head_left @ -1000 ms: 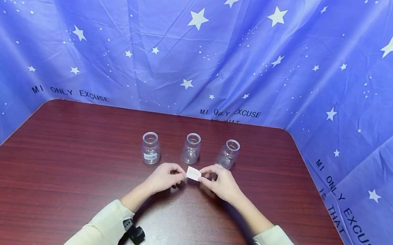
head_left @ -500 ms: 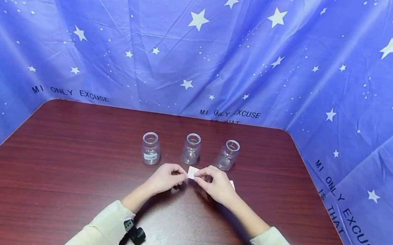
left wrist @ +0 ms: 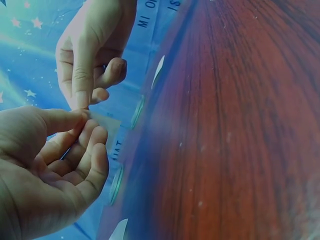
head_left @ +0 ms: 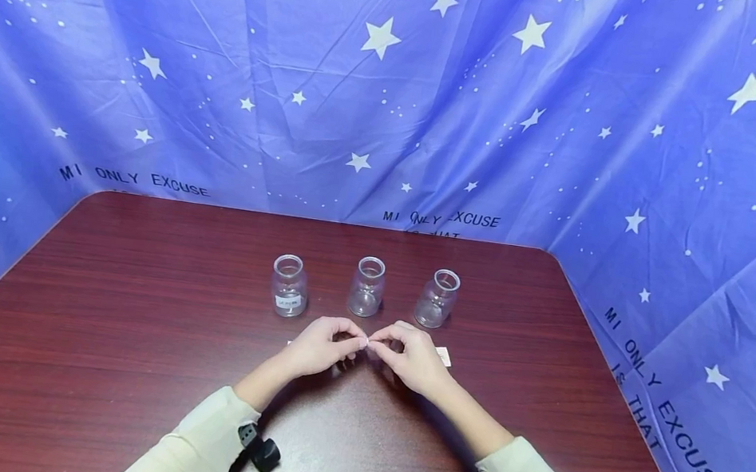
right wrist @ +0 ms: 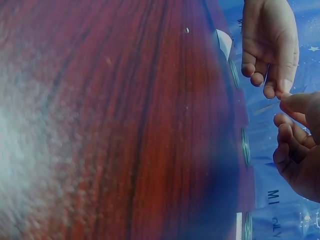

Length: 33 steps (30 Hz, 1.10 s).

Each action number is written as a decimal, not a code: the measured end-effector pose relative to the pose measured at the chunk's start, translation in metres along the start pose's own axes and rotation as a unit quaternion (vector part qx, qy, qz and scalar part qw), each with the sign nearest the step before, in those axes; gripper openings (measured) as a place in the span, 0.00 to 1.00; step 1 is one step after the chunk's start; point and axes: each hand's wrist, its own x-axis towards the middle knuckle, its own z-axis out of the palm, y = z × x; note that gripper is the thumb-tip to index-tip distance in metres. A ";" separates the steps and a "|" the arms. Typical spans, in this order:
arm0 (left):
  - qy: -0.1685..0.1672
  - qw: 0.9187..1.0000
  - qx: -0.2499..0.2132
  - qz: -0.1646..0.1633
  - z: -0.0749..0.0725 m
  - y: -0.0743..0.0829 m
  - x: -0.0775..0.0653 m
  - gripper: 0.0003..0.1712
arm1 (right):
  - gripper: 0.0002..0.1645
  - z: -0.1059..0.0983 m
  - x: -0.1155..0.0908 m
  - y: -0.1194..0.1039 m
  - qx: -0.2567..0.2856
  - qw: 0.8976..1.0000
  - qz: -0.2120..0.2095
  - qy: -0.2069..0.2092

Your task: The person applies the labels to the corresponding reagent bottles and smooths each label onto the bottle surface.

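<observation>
In the head view my left hand (head_left: 321, 347) and right hand (head_left: 410, 360) meet at the fingertips over the middle of the table. Each has thumb and finger pinched together on a small white paper label, almost hidden there; the left wrist view shows part of the label (left wrist: 109, 125) behind the left fingers. Just beyond the hands stand three clear glass jars, all uncapped: the left jar (head_left: 289, 286) with a printed label on its front, the middle jar (head_left: 367, 287) and the right jar (head_left: 438, 298) without visible labels.
A white paper slip (head_left: 443, 356) lies on the table beside the right hand. Another white scrap (head_left: 290, 343) peeks out behind the left wrist. The dark red wooden table (head_left: 135, 363) ends at a blue star-patterned curtain (head_left: 398, 94).
My right hand has slid left along the label until its fingertips reach the left hand's, covering the label's face. The slip beside the right hand has come into view. The jars stay put.
</observation>
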 end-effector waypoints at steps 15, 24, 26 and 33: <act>-0.001 0.999 -0.042 0.004 0.005 0.002 0.001 0.10 | 0.04 -0.002 0.000 0.001 0.048 0.998 0.039 -0.025; 0.012 0.999 -0.041 0.000 0.006 0.002 0.001 0.07 | 0.03 -0.007 0.001 0.000 0.079 0.993 0.085 -0.017; 0.018 0.999 -0.038 -0.003 0.006 0.002 0.001 0.06 | 0.04 -0.009 0.001 0.000 0.078 0.992 0.095 -0.010; 0.038 0.999 -0.014 -0.022 0.004 0.001 -0.001 0.06 | 0.05 -0.012 0.003 0.005 0.105 0.986 0.131 0.003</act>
